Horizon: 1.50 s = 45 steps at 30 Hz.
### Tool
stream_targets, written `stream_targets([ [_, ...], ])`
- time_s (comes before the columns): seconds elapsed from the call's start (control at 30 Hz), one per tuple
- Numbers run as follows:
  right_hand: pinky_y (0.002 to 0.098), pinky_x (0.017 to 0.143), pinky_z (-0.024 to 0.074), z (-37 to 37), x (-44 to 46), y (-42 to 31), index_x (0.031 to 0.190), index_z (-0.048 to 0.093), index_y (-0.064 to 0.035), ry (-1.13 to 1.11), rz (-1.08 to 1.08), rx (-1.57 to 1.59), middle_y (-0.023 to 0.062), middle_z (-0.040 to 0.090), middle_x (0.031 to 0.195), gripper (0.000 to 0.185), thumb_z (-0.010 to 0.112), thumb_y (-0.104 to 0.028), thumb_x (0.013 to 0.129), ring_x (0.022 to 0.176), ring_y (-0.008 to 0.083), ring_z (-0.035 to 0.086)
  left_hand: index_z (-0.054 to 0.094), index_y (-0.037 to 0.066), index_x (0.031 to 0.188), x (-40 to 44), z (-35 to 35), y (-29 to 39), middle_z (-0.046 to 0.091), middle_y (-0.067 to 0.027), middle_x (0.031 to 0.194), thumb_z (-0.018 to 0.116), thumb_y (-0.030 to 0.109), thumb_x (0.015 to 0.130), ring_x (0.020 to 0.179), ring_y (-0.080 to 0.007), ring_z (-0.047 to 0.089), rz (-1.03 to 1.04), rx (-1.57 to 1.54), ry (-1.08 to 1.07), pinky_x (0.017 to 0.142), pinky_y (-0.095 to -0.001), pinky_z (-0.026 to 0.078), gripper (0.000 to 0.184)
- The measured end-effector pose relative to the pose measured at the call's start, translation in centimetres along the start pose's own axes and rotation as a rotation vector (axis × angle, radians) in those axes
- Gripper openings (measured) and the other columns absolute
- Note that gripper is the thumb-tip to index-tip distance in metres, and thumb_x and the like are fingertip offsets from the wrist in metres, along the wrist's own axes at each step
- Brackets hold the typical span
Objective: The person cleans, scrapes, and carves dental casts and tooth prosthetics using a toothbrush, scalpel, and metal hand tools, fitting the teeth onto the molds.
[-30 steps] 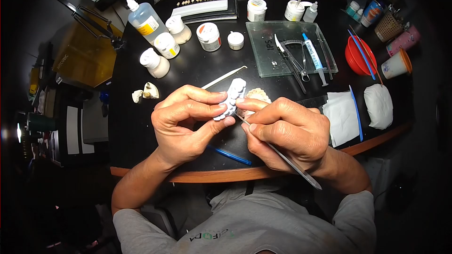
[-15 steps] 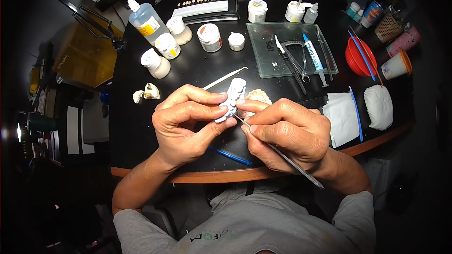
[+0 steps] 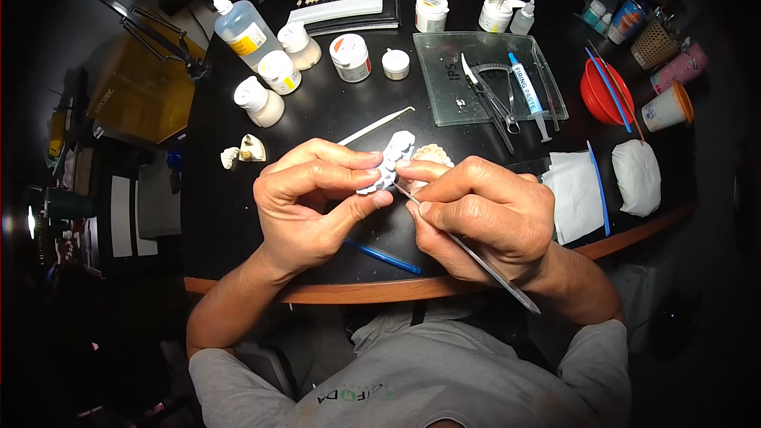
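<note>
Near the desk's front, my left hand (image 3: 305,202) pinches a pale bluish-white dental model (image 3: 391,160), a curved row of teeth, between thumb and fingers. My right hand (image 3: 487,218) grips a thin metal dental instrument (image 3: 495,273) like a pen. Its tip reaches the model's lower right side; whether it touches cannot be made out. The right index fingertip rests against the model's edge. Partly hidden behind my right fingers lies a cream dental cast (image 3: 433,156). A blue pen-like stick (image 3: 386,257) lies below the hands, and a pale hooked tool (image 3: 376,127) lies beyond them.
Several white jars (image 3: 350,57) and a squeeze bottle (image 3: 244,32) stand at the back left. A glass slab (image 3: 444,103) bears calipers and a firing paste syringe (image 3: 529,95). On the right are a red bowl (image 3: 602,95) and folded tissue (image 3: 575,202). Two small cast pieces (image 3: 251,148) lie left.
The dental model has tilted a little, its lower end swinging left and up. My left thumb has shifted slightly up with it. Both hands keep their hold.
</note>
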State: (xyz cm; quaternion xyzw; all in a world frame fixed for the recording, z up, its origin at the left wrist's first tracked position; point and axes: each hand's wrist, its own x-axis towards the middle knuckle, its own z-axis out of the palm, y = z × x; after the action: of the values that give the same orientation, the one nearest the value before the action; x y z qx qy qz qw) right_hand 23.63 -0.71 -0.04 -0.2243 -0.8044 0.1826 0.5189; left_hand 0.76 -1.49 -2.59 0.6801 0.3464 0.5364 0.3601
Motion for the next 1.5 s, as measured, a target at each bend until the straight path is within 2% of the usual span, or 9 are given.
stream_targets([
  [0.1,0.0339,0.063,0.0638,-0.22,0.28,0.16,0.075,0.065,0.0011,-0.009,-0.007,0.007,0.0110,0.067,0.079,0.016,0.079,0.008,0.076,0.084,0.0302,0.081,0.078,-0.003,0.101,0.19,-0.10,-0.63,0.073,-0.0170,0.110,0.086,-0.012,0.080,0.099,-0.0179,0.075,0.041,-0.082,-0.027,0.084,-0.0271,0.066,0.024],
  [0.3,0.0339,0.064,0.0644,0.03,0.24,0.14,0.077,0.066,0.0013,0.025,-0.008,0.026,0.0107,0.067,0.079,0.015,0.079,0.008,0.077,0.082,0.0296,0.080,0.078,-0.003,0.099,0.20,-0.07,-0.36,0.073,-0.0167,0.108,0.087,-0.011,0.079,0.098,-0.0181,0.075,0.028,-0.064,-0.013,0.084,-0.0277,0.064,0.023],
  [0.4,0.0342,0.067,0.0659,0.06,0.25,0.01,0.077,0.066,0.0013,0.019,0.001,0.045,0.0105,0.067,0.079,0.015,0.079,0.008,0.077,0.082,0.0290,0.080,0.079,-0.002,0.097,0.40,-0.15,-0.44,0.074,-0.0170,0.106,0.088,-0.010,0.078,0.097,-0.0188,0.074,0.097,-0.007,-0.029,0.085,-0.0290,0.063,0.023],
  [0.53,0.0346,0.071,0.0675,0.24,0.20,0.10,0.077,0.066,0.0013,0.026,-0.001,0.057,0.0101,0.068,0.078,0.015,0.080,0.008,0.077,0.081,0.0282,0.080,0.080,-0.002,0.095,0.38,-0.03,-0.19,0.074,-0.0172,0.105,0.089,-0.009,0.077,0.097,-0.0193,0.074,0.080,-0.006,-0.013,0.086,-0.0300,0.061,0.022],
  [0.87,0.0346,0.062,0.0623,-0.17,0.26,-0.05,0.075,0.066,0.0009,-0.003,-0.007,0.011,0.0103,0.068,0.079,0.016,0.080,0.007,0.076,0.088,0.0300,0.081,0.079,-0.003,0.096,0.28,-0.17,-0.35,0.075,-0.0178,0.106,0.089,-0.010,0.077,0.097,-0.0194,0.074,0.072,-0.008,-0.030,0.085,-0.0297,0.062,0.022],
  [1.07,0.0338,0.060,0.0624,-0.25,0.32,0.37,0.076,0.066,0.0008,-0.001,-0.024,0.038,0.0104,0.068,0.079,0.014,0.079,0.008,0.076,0.086,0.0294,0.081,0.077,-0.003,0.101,0.15,-0.08,-0.37,0.074,-0.0184,0.108,0.086,-0.013,0.080,0.101,-0.0203,0.075,0.006,-0.117,-0.036,0.086,-0.0292,0.064,0.024],
  [1.3,0.0327,0.064,0.0642,-0.04,0.33,-0.03,0.078,0.067,0.0004,0.027,-0.002,0.035,0.0105,0.067,0.077,0.015,0.080,0.008,0.077,0.083,0.0292,0.081,0.078,-0.003,0.099,0.24,-0.03,-0.31,0.074,-0.0178,0.108,0.087,-0.012,0.079,0.101,-0.0200,0.075,0.013,-0.103,-0.027,0.086,-0.0291,0.064,0.024],
  [1.4,0.0331,0.066,0.0649,-0.03,0.35,-0.15,0.078,0.067,0.0002,0.027,0.004,0.042,0.0105,0.067,0.077,0.015,0.080,0.008,0.076,0.082,0.0297,0.081,0.078,-0.002,0.097,0.42,-0.24,-0.86,0.074,-0.0175,0.108,0.089,-0.010,0.078,0.098,-0.0196,0.074,0.113,-0.020,-0.048,0.086,-0.0298,0.063,0.023],
  [1.5,0.0337,0.067,0.0652,0.15,0.25,0.02,0.078,0.067,0.0002,0.034,-0.003,0.057,0.0104,0.068,0.077,0.015,0.080,0.008,0.076,0.082,0.0299,0.080,0.079,-0.002,0.094,0.34,-0.02,-0.60,0.074,-0.0169,0.107,0.090,-0.009,0.076,0.097,-0.0193,0.074,0.086,-0.040,-0.016,0.087,-0.0305,0.062,0.022],
])
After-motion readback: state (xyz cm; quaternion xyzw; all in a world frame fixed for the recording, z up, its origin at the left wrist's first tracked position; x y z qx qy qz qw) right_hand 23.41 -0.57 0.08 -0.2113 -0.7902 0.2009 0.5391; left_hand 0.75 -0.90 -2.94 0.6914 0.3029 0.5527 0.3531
